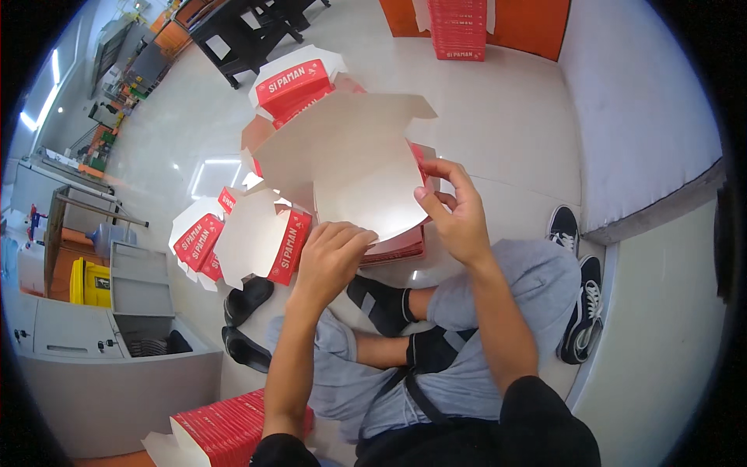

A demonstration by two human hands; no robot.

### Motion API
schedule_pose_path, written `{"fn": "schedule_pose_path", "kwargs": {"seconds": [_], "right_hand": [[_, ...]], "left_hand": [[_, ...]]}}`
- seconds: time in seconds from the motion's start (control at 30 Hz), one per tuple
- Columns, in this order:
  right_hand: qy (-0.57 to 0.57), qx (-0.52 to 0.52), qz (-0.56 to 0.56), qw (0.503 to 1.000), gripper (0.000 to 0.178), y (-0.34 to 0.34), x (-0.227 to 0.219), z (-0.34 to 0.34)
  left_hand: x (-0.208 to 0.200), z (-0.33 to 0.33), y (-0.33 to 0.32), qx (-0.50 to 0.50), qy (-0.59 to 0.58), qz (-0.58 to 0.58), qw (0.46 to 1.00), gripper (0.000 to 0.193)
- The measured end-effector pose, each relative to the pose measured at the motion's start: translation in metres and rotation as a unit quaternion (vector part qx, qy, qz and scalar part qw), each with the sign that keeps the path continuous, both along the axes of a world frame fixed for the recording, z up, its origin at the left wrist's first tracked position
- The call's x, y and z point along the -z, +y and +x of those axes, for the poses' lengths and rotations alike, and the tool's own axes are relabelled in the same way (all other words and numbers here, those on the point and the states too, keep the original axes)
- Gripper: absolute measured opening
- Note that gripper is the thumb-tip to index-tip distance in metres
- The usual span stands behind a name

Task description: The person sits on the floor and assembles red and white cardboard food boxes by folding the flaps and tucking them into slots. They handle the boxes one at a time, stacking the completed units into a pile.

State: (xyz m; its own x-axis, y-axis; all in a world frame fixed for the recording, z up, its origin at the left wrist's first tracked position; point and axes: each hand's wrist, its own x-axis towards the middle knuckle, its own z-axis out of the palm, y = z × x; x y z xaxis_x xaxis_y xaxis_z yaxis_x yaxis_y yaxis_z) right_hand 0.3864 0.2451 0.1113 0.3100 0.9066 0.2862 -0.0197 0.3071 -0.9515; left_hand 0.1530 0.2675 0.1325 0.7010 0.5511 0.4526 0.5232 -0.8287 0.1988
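A partly folded cardboard food box (358, 167), pale inside and red outside, stands open in front of me. My left hand (336, 253) is closed on its near edge, fingers bent over the rim. At the box's right side my right hand (457, 208) pinches the side wall between thumb and fingers. The far flaps stand up and outward. Beneath the box lies a stack of flat red cardboard (397, 247), mostly hidden.
Folded red boxes (288, 249) sit at the left, and more red boxes (296, 82) lie beyond. A stack of red cartons (226, 428) is at my lower left; another stack (457, 31) stands far off. Black shoes (247, 303) and sneakers (580, 311) flank my crossed legs. A white wall (646, 109) bounds the right.
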Motion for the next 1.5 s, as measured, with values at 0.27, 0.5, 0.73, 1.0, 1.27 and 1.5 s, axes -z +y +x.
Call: {"fn": "schedule_pose_path", "kwargs": {"seconds": [0.27, 0.5, 0.73, 1.0, 1.27, 1.5], "right_hand": [[-0.105, -0.021, -0.059, 0.993, 0.035, 0.001, 0.025, -0.014], [0.067, -0.155, -0.13, 0.977, 0.033, 0.009, 0.038, 0.005], [-0.078, -0.106, -0.057, 0.99, 0.038, 0.012, 0.049, 0.006], [-0.064, -0.096, -0.094, 0.989, 0.043, 0.033, 0.09, 0.004], [-0.048, -0.108, -0.111, 0.987, 0.048, 0.035, 0.1, 0.009], [-0.028, -0.125, -0.179, 0.975, 0.051, 0.031, 0.089, 0.014]], "left_hand": [[0.015, -0.027, -0.009, -0.07, 0.068, -0.087, 0.991, 0.022], [0.01, 0.021, -0.023, -0.053, -0.052, -0.151, 0.986, 0.056], [0.003, 0.043, -0.005, -0.023, 0.062, -0.109, 0.992, 0.053], [-0.003, 0.044, -0.007, -0.016, 0.075, -0.081, 0.994, 0.048], [-0.006, 0.048, -0.005, 0.004, 0.103, -0.058, 0.993, 0.039], [0.001, 0.047, -0.009, 0.004, 0.143, -0.08, 0.987, 0.038]]}}
